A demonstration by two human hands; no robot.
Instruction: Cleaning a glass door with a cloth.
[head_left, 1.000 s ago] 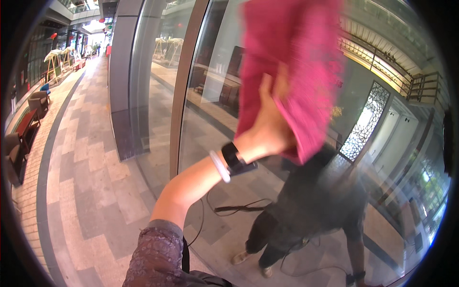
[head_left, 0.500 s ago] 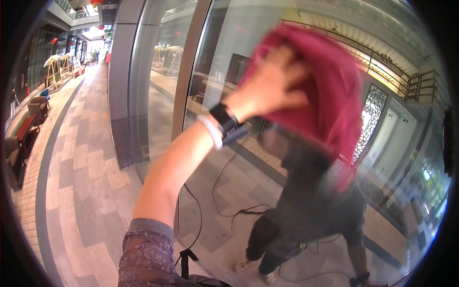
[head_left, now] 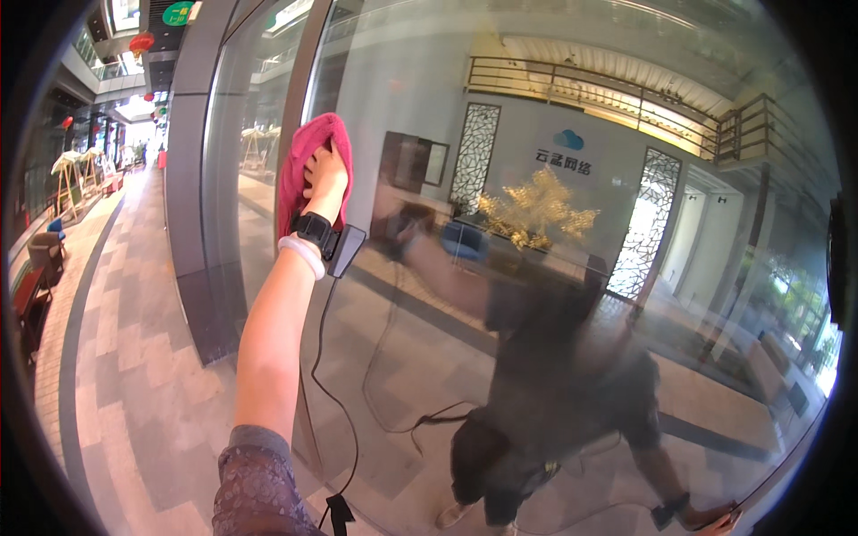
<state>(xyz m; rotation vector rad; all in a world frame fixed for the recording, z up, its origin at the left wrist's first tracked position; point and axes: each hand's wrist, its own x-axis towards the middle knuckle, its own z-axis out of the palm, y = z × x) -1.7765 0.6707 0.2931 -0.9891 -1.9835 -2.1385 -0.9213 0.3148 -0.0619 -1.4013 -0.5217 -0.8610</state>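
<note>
My left hand [head_left: 327, 175] is raised on a stretched arm, its bent fingers holding a crumpled dark-pink cloth [head_left: 295, 170] against the large glass pane [head_left: 420, 357], close to the brown upright frame [head_left: 299, 71]. A black strap with a small dark device [head_left: 347, 252] and a pale band [head_left: 302, 257] circle that wrist; a black cable [head_left: 329, 384] hangs down from the device. At the lower right edge only a sliver of what looks like my right hand [head_left: 731, 521] shows, beside its reflection; its fingers are too little visible to read.
A dark pillar [head_left: 192, 223] stands left of the glass. Beyond it a tiled walkway [head_left: 134, 357] runs back past armchairs [head_left: 45, 253] and red lanterns [head_left: 141, 43]. Through the pane show a golden plant [head_left: 536, 210], a blue chair [head_left: 465, 241] and railings, mixed with my reflection.
My left hand has carried the cloth leftward across the pane, from the upper middle to near the brown frame. The cloth, spread and blurred before, is now bunched up. The view has shifted a little.
</note>
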